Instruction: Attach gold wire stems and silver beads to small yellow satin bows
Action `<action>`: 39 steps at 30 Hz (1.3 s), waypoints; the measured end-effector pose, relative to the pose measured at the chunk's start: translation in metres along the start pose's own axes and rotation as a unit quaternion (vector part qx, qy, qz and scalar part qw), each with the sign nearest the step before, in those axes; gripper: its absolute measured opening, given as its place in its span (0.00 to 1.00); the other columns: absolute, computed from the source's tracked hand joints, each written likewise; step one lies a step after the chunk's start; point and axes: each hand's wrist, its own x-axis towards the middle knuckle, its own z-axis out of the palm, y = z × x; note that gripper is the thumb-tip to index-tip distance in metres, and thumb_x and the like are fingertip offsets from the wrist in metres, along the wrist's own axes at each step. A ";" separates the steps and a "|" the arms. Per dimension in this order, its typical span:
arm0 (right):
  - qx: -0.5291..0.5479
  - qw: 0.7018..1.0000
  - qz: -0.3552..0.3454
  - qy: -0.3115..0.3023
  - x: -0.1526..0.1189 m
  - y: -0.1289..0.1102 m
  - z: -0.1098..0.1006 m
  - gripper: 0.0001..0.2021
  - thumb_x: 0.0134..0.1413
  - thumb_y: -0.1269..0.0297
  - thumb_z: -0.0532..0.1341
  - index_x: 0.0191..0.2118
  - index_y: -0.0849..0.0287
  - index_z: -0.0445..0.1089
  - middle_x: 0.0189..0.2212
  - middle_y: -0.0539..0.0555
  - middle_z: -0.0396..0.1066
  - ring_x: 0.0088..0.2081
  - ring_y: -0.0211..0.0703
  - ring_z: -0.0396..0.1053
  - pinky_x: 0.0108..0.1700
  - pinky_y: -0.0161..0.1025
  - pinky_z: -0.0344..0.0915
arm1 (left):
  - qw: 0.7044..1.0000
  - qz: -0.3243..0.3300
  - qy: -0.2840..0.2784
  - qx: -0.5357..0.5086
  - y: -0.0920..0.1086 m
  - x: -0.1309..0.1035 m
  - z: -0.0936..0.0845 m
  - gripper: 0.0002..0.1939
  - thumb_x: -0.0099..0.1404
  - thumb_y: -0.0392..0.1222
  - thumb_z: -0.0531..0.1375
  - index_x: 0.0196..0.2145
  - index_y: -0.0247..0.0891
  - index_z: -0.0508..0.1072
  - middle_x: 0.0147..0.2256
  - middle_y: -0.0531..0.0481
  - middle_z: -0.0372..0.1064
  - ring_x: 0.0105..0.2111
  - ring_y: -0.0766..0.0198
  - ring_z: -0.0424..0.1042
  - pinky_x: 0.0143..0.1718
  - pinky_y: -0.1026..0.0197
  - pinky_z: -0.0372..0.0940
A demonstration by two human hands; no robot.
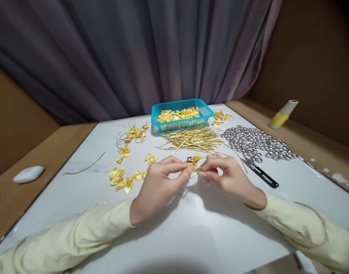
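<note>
Yellow ribbon bow [197,158] is held just above the white tabletop [191,228], centre of frame, pinched between both hands. A small silver bell [189,159] is seen touching its left side, and a loop of gold cord [197,170] hangs beneath it.

Left hand [160,182]: thumb and forefinger closed on the bow/bell side. Right hand [227,175]: fingertips closed on the bow and cord from the right. Exactly which strand each finger grips cannot be told.

Handling, judged: bow is very light, soft satin, easily crushed or slipped; best taken at the centre knot, not the loops. Cord looks thin, springy and slick, so a tight pinch near the knot is needed. Bell is small and round, likely to roll if dropped.

Outward:
- Loose yellow bows [121,179] lie left of the left hand; finished bows with cord loops [134,133] sit further up-left.
- Pile of cut gold cords [195,139] lies just above the hands.
- Turquoise plastic basket [181,123] with more bows stands behind it, upper centre.
- Heap of silver bells [256,142] is spread at right; black thread snips [260,173] lie beside the right hand.
- One stray gold cord [84,166] at left.
- White oval object [28,174] on the wood edge, far left; yellow-and-white tube [283,114] upper right.
</note>
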 end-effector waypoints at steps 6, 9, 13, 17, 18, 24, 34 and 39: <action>-0.017 1.000 -0.009 0.002 0.000 0.001 -0.001 0.10 0.50 0.72 0.59 0.20 0.59 0.66 0.15 0.46 0.65 0.22 0.35 0.55 0.34 0.40 0.52 | 0.991 -0.094 -0.071 -0.061 0.001 0.004 -0.005 0.10 0.58 0.42 0.59 0.23 0.38 0.76 0.26 0.53 0.72 0.28 0.66 0.66 0.29 0.65 0.58; -0.026 0.999 -0.022 0.005 0.000 0.002 -0.001 0.10 0.50 0.72 0.59 0.20 0.59 0.66 0.15 0.46 0.64 0.22 0.35 0.54 0.34 0.40 0.51 | 0.982 -0.140 -0.082 -0.097 0.002 0.007 -0.006 0.12 0.57 0.44 0.58 0.20 0.37 0.74 0.24 0.53 0.71 0.27 0.67 0.63 0.28 0.65 0.55; -0.042 0.999 -0.031 0.006 0.000 0.001 -0.001 0.10 0.50 0.72 0.58 0.20 0.59 0.67 0.15 0.47 0.63 0.22 0.36 0.54 0.33 0.39 0.51 | 0.971 -0.171 -0.094 -0.140 0.003 0.009 -0.007 0.13 0.57 0.45 0.58 0.21 0.37 0.74 0.23 0.54 0.68 0.26 0.68 0.58 0.28 0.65 0.51; -0.050 0.998 -0.041 0.016 0.000 0.000 0.001 0.10 0.49 0.74 0.58 0.19 0.60 0.66 0.16 0.47 0.62 0.22 0.35 0.54 0.32 0.39 0.50 | 0.960 -0.198 -0.100 -0.171 0.002 0.010 -0.006 0.10 0.56 0.43 0.58 0.22 0.38 0.75 0.23 0.55 0.67 0.25 0.69 0.56 0.28 0.64 0.49; -0.053 0.997 -0.044 0.018 -0.001 0.000 0.003 0.10 0.49 0.74 0.58 0.19 0.60 0.66 0.16 0.47 0.62 0.22 0.35 0.54 0.32 0.39 0.50 | 0.957 -0.203 -0.101 -0.180 0.002 0.010 -0.006 0.10 0.56 0.42 0.58 0.22 0.38 0.75 0.23 0.55 0.67 0.26 0.69 0.57 0.28 0.65 0.50; -0.072 0.996 -0.034 0.032 -0.001 0.001 0.008 0.09 0.49 0.74 0.57 0.21 0.59 0.67 0.15 0.47 0.63 0.22 0.37 0.56 0.33 0.39 0.51 | 0.949 -0.225 -0.094 -0.200 0.000 0.011 -0.003 0.09 0.55 0.42 0.58 0.22 0.37 0.75 0.24 0.54 0.68 0.27 0.67 0.59 0.29 0.64 0.51; -0.038 0.998 0.006 0.049 0.000 0.000 0.012 0.10 0.48 0.72 0.58 0.19 0.58 0.65 0.15 0.47 0.65 0.23 0.38 0.58 0.34 0.41 0.52 | 0.958 -0.201 -0.078 -0.191 -0.005 0.010 -0.002 0.10 0.55 0.42 0.57 0.21 0.38 0.76 0.24 0.52 0.71 0.26 0.67 0.62 0.27 0.65 0.54; -0.046 0.997 0.002 0.064 -0.001 0.002 0.015 0.09 0.46 0.75 0.58 0.19 0.58 0.65 0.15 0.46 0.64 0.22 0.37 0.56 0.34 0.41 0.51 | 0.955 -0.207 -0.073 -0.200 -0.007 0.010 0.000 0.10 0.55 0.42 0.58 0.21 0.38 0.76 0.24 0.52 0.70 0.26 0.67 0.62 0.27 0.65 0.53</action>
